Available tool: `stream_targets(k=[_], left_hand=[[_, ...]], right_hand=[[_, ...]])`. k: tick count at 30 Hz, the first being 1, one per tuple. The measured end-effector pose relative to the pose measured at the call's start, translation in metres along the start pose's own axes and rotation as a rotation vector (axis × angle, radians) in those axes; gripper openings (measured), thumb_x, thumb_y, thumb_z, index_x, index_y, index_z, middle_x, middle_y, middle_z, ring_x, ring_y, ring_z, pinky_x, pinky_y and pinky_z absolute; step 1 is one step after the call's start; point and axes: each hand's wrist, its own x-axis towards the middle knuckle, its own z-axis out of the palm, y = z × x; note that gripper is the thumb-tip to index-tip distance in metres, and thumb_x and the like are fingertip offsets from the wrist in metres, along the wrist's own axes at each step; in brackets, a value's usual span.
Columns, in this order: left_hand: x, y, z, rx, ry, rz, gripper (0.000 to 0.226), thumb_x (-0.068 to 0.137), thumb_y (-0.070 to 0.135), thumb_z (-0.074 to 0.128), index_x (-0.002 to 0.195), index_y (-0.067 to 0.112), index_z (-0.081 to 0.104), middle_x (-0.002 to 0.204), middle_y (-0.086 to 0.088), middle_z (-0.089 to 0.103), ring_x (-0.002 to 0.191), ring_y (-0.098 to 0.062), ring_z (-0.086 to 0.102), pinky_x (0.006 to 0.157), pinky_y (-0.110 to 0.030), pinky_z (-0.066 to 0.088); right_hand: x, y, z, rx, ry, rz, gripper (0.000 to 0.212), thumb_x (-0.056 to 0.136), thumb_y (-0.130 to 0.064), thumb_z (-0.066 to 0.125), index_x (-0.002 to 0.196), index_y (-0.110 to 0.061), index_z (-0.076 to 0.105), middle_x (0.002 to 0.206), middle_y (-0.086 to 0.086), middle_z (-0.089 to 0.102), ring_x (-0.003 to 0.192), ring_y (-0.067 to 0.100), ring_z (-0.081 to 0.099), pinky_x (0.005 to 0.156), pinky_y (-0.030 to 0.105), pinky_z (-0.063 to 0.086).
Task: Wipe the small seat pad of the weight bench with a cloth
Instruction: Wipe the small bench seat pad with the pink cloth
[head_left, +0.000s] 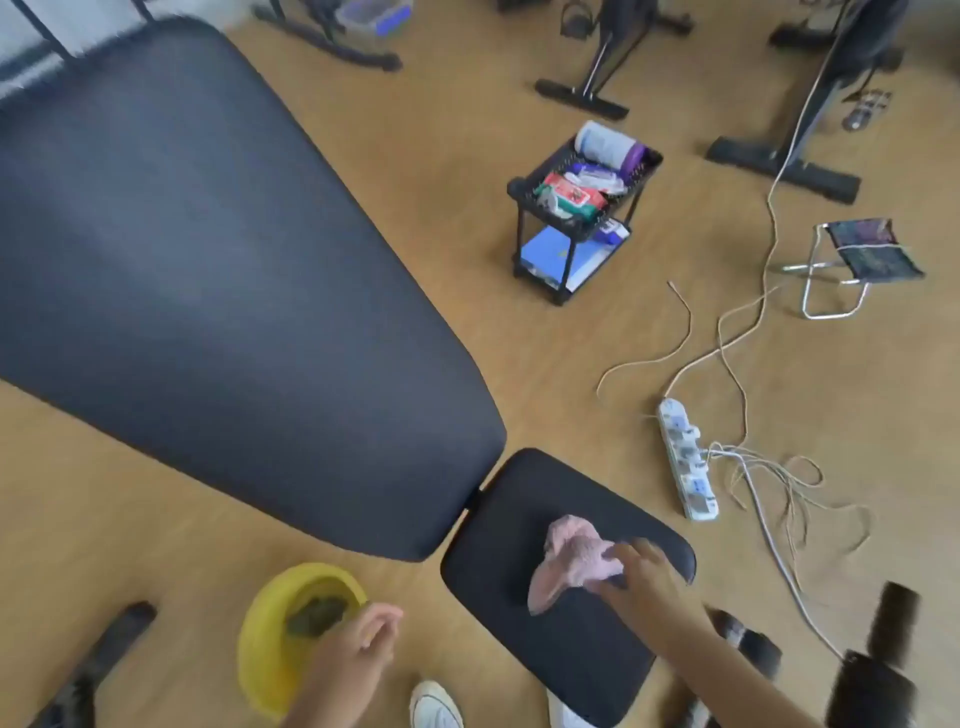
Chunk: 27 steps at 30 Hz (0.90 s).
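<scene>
The small black seat pad (524, 634) of the weight bench lies at the bottom centre, below the long black back pad (208, 270). A crumpled pink cloth (569, 558) rests on the seat pad's upper part. My right hand (641, 571) presses on the cloth's right end, fingers curled over it. My left hand (358, 644) hovers at the rim of a yellow bowl (265, 649) on the floor, fingers loosely curled and holding nothing that I can see. Something dark lies in the bowl.
A small black two-tier rack (576, 208) with supplies stands on the wooden floor to the upper right. A white power strip (685, 457) with tangled cables lies right of the seat. A folding stool (862, 260) and exercise machine bases sit farther back. My white shoe (434, 706) is below.
</scene>
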Motion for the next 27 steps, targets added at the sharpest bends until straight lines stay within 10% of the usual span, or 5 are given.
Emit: stream_targets(k=[6,14,18,24,27], left_hand=[[0.086,0.000,0.076,0.104,0.141,0.045,0.038,0.102,0.031,0.052,0.133,0.013,0.064,0.135,-0.006,0.068,0.124,-0.025,0.064,0.103,-0.037,0.050],[0.140,-0.029,0.113,-0.086,0.084,0.004,0.061,0.089,0.060,0.057,0.134,0.021,0.065,0.124,0.004,0.073,0.107,-0.021,0.073,0.094,-0.044,0.060],[0.146,-0.030,0.112,-0.224,0.087,0.003,0.047,0.091,0.036,0.071,0.129,0.009,0.068,0.108,0.001,0.075,0.088,-0.019,0.078,0.085,-0.042,0.063],[0.153,-0.022,0.106,-0.358,0.027,-0.031,0.045,0.091,0.010,0.073,0.134,0.000,0.063,0.095,0.001,0.071,0.082,-0.011,0.070,0.057,-0.017,0.060],[0.156,-0.022,0.104,-0.417,-0.007,-0.077,0.050,0.088,0.005,0.075,0.135,-0.004,0.061,0.097,-0.006,0.072,0.089,-0.020,0.072,0.066,-0.024,0.064]], right_hand=[[0.054,-0.005,0.077,-0.086,0.309,0.102,0.100,0.084,-0.080,0.066,0.160,-0.018,0.045,0.148,0.010,0.052,0.138,0.033,0.048,0.117,0.047,0.047],[0.061,0.002,0.185,0.096,0.516,-0.174,0.040,0.072,0.006,0.095,0.109,0.002,0.079,0.119,0.005,0.048,0.106,0.027,0.047,0.093,0.043,0.061],[0.062,-0.006,0.153,0.063,0.096,-0.566,0.016,0.097,-0.004,0.062,0.087,0.003,0.072,0.085,0.030,0.067,0.071,0.032,0.054,0.067,0.039,0.054],[0.112,-0.002,0.120,0.264,0.628,0.069,0.016,0.101,0.000,0.064,0.111,-0.003,0.076,0.096,0.017,0.062,0.091,0.023,0.053,0.078,0.032,0.043],[0.066,-0.019,0.184,0.114,0.346,-0.469,0.031,0.087,0.005,0.068,0.108,-0.017,0.075,0.089,0.002,0.056,0.081,0.013,0.042,0.071,0.026,0.050]])
